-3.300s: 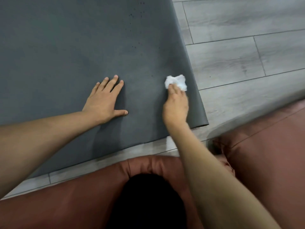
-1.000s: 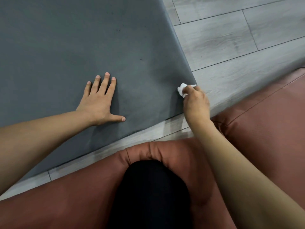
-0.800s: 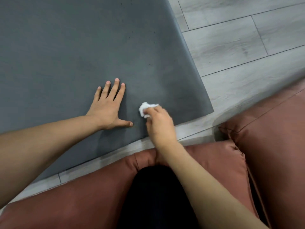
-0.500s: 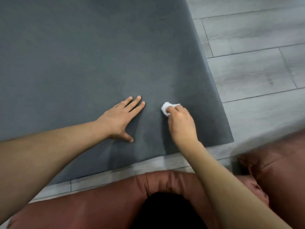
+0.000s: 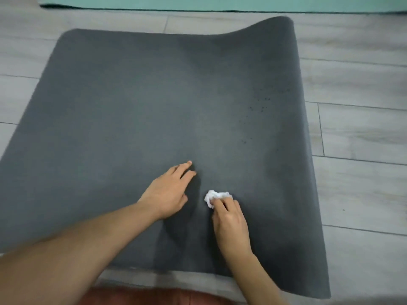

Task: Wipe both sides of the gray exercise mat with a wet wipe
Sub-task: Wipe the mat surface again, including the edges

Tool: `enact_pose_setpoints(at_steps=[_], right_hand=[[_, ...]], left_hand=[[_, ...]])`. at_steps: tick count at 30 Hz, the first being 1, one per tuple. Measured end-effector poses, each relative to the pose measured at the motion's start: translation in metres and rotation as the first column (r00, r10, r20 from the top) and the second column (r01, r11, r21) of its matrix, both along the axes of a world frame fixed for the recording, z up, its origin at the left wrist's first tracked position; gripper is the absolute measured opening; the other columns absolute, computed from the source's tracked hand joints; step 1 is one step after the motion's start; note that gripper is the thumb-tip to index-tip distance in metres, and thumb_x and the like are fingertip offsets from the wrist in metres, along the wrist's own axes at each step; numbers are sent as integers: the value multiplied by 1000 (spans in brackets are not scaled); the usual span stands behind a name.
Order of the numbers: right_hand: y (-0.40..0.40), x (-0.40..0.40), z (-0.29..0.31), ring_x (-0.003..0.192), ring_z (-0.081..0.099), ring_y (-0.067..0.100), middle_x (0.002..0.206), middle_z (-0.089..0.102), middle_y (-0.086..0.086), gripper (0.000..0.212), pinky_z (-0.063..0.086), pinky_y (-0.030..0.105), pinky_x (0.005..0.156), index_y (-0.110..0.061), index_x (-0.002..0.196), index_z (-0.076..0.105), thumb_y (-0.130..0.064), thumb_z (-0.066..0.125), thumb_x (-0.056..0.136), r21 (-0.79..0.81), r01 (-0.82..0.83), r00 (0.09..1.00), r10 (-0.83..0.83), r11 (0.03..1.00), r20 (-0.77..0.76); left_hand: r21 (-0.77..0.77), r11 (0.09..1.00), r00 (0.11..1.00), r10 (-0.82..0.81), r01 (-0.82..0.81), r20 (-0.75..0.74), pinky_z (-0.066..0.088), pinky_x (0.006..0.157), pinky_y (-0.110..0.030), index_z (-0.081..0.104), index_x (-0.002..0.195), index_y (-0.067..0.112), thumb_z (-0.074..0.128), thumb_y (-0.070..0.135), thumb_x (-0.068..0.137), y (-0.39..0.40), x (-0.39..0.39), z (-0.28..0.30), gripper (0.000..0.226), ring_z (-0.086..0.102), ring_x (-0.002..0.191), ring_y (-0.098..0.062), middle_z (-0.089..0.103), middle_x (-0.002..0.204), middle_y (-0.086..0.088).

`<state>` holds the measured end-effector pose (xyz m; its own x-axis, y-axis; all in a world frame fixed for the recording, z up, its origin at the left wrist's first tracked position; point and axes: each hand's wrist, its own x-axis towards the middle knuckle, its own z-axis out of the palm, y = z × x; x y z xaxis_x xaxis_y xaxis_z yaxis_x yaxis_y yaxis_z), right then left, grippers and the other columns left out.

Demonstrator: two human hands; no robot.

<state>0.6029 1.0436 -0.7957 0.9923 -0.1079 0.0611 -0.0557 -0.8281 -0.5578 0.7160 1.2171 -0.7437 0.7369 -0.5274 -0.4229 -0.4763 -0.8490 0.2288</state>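
The gray exercise mat [image 5: 136, 111] lies spread on the floor and fills most of the view; its far right corner curls upward. My left hand [image 5: 169, 190] rests flat on the mat near its front middle, fingers straight and pointing up and right. Just to its right, my right hand [image 5: 230, 221] pinches a crumpled white wet wipe [image 5: 214, 197] and holds it down on the mat. Small dark specks [image 5: 258, 106] dot the mat's right part.
Light gray wood-plank floor [image 5: 356, 137] surrounds the mat. A teal mat edge [image 5: 220, 3] runs along the top of the view. A reddish-brown cushion [image 5: 143, 298] shows at the bottom edge, in front of the mat.
The view has lifted, so the whole mat now shows and the cushion drops out of sight. My right hand with the wipe has stayed next to my left hand, near the mat's front edge.
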Motion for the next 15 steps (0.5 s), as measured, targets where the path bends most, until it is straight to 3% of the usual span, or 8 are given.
enact_pose_setpoints(at_steps=[2, 6, 9, 12, 15], right_hand=[[-12, 52, 4, 78, 46, 22, 100, 58, 4, 39, 37, 26, 73, -18, 99, 62, 9, 66, 72, 3, 80, 997, -80, 997, 4], [-33, 149, 4, 77, 50, 27, 92, 58, 5, 26, 38, 31, 69, -14, 90, 64, 9, 62, 77, -13, 173, 985, -173, 985, -2], [-40, 200, 5, 81, 53, 27, 91, 56, 4, 15, 36, 31, 67, -13, 90, 64, -1, 57, 84, -36, 146, 988, -147, 989, -51], [-43, 235, 9, 86, 52, 20, 96, 54, -2, 21, 36, 26, 69, -18, 102, 65, -7, 54, 88, -4, 148, 989, -148, 989, -24], [-44, 271, 13, 89, 51, 15, 98, 49, -9, 25, 35, 21, 72, -23, 109, 65, -9, 53, 92, 34, 189, 981, -190, 981, 41]], left_hand=[[11, 999, 989, 48, -50, 138, 38, 114, -44, 40, 151, 16, 58, 23, 91, 11, 20, -9, 64, 33, 147, -31, 23, 166, -8], [-9, 996, 959, 89, -90, 270, 40, 111, -50, 50, 144, 13, 66, 25, 87, 21, 73, -35, 61, 44, 141, -38, 40, 158, -14], [-59, 988, 929, 156, -144, 337, 36, 116, -54, 48, 147, 15, 51, 33, 91, 25, 127, -49, 58, 41, 142, -38, 39, 159, -13], [-67, 986, 905, 169, -155, 389, 30, 118, -56, 44, 151, 17, 33, 41, 93, 32, 187, -62, 64, 37, 145, -38, 36, 161, -13], [-61, 980, 883, 195, -187, 427, 23, 121, -58, 37, 157, 20, 27, 46, 97, 38, 264, -65, 66, 31, 149, -39, 30, 164, -13]])
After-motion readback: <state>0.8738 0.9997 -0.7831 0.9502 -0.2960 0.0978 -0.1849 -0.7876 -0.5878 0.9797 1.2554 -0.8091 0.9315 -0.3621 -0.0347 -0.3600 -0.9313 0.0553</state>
